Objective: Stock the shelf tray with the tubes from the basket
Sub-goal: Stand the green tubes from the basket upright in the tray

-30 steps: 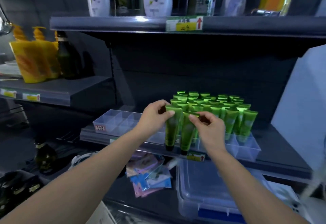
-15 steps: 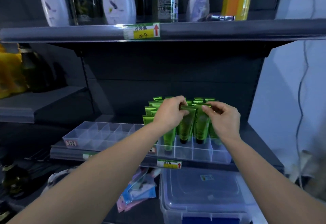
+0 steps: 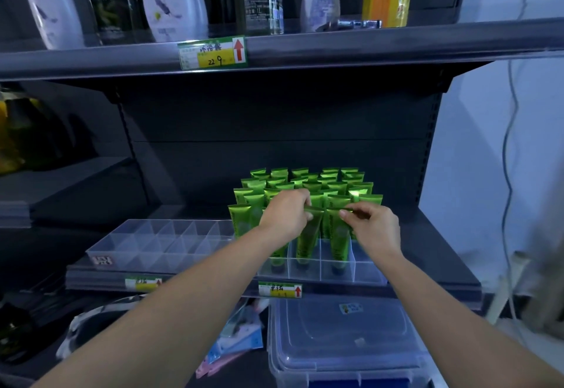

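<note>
Green tubes (image 3: 305,187) upright in tray (image 3: 367,279) — left hand (image 3: 285,215) pinches one, right hand (image 3: 375,229) another.

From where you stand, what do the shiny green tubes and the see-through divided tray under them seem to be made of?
The shiny green tubes look like soft plastic or foil laminate, metallic gloss: light glints off them, tops crimped flat. The see-through divided tray looks like rigid clear plastic: tube caps show through its walls.

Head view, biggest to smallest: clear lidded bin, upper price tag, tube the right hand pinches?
1. clear lidded bin, though nearest the camera.
2-3. price tag and the tube in the right hand look alike.
</note>
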`<state>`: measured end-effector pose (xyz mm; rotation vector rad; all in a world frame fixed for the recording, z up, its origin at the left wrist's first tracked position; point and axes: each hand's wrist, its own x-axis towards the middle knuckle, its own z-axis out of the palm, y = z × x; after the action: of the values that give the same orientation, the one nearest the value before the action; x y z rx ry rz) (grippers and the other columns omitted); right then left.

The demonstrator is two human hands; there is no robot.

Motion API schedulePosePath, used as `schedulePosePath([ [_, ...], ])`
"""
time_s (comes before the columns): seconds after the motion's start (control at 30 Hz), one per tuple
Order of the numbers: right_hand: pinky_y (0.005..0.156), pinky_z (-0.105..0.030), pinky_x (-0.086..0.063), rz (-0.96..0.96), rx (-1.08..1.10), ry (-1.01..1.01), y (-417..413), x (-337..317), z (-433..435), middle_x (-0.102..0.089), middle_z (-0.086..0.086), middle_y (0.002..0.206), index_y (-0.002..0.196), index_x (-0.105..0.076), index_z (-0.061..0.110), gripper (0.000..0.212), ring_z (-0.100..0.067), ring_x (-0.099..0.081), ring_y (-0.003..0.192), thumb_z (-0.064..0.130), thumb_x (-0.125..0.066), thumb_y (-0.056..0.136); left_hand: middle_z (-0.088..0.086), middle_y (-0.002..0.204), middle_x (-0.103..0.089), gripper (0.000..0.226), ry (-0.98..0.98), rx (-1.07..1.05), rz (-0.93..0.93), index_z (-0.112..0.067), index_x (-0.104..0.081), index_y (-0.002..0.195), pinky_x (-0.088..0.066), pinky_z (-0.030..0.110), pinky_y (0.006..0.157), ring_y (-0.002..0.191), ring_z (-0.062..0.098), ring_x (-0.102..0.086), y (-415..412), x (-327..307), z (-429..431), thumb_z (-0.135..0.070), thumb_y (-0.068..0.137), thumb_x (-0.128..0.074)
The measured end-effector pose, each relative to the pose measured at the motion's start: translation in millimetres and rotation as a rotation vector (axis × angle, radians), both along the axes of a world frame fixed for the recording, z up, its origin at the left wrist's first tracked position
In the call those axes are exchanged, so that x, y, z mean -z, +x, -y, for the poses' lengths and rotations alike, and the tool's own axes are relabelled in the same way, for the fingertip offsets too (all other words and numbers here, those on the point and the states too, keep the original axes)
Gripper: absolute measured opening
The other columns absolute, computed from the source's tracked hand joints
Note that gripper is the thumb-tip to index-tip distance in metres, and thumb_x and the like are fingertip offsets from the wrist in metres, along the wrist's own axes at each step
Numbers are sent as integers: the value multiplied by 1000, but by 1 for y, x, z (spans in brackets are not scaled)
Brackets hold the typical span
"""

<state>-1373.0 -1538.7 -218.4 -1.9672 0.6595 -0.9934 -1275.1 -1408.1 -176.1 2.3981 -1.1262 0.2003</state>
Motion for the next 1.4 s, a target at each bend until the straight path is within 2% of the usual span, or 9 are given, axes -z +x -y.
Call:
schedulePosePath([
  [0.1, 74, -22, -44, -32, -1, -2, 1, 4, 2, -64, 5, 84, 99, -74, 14, 20, -11, -59, 81, 24, -73, 82, 8, 99, -62, 13, -4, -8, -16, -9, -57, 98, -42, 30, 68, 78, 21, -53, 2, 3, 1, -17, 89, -63],
  [0.23, 74, -24, -46, -56, -6, 6, 2, 4, 4, -64, 6, 83, 99, -73, 15, 18, -11, -59, 81, 24, -71, 84, 5, 86, -58, 9, 10, -11, -31, -13, -54, 93, -36, 27, 55, 62, 15, -47, 4, 8, 3, -16, 90, -62],
  [0.33, 77, -26, -48, -71, -16, 1, 2, 4, 5, -64, 5, 84, 100, -72, 16, 17, -11, -59, 82, 23, -70, 85, 3, 83, -55, 9, 15, -8, -23, -14, -52, 93, -32, 25, 50, 60, 12, -45, 6, 10, 3, -16, 91, -60],
  [0.47, 78, -26, -48, -80, -9, -19, 1, 6, 6, -63, 5, 87, 103, -70, 18, 18, -10, -58, 83, 22, -69, 86, 8, 97, -61, 18, 92, 33, 76, -9, -54, 110, -41, 31, 64, 78, 20, -52, 7, 9, 3, -7, 92, -56],
  [0.63, 82, -32, -52, -104, -3, -72, 1, 6, 3, -62, 5, 90, 106, -69, 19, 20, -13, -62, 86, 24, -68, 86, 8, 112, -59, 28, 181, 70, 290, -8, -57, 113, -49, 37, 84, 108, 25, -52, 11, 11, 4, 2, 88, -54],
  [0.8, 74, -31, -49, -124, 72, -244, -2, 6, 0, -58, 1, 109, 119, -61, 19, 35, -15, -60, 83, 30, -67, 86, 5, 112, -61, 31, 189, 74, 421, -11, -58, 116, -43, 33, 92, 109, 23, -48, 14, 13, 4, -2, 87, -57],
  [0.97, 66, -30, -39, -50, 174, -474, -2, -2, -16, -52, -4, 105, 117, -59, 15, 34, -22, -53, 94, 28, -67, 86, 2, 114, -59, 36, 156, 83, 473, -12, -56, 122, -42, 33, 94, 109, 21, -46, 14, 8, -9, -3, 87, -57],
  [1.23, 69, -27, -39, -36, -70, -584, 14, -4, -93, -57, -5, 110, 119, -58, 13, 29, -22, -56, 97, 23, -58, 91, 4, 115, -59, 31, 202, -26, 465, -13, -58, 120, -40, 36, 91, 113, 25, -46, 15, 11, -93, -18, 90, -54],
  [1.4, 88, -35, -45, -139, -316, -587, 29, 19, -164, -56, -4, 121, 125, -54, 15, 33, -23, -52, 112, 23, -54, 93, 8, 112, -56, 25, 320, -186, 341, -10, -57, 111, -42, 37, 87, 113, 26, -47, 7, 28, -169, -26, 93, -51],
])
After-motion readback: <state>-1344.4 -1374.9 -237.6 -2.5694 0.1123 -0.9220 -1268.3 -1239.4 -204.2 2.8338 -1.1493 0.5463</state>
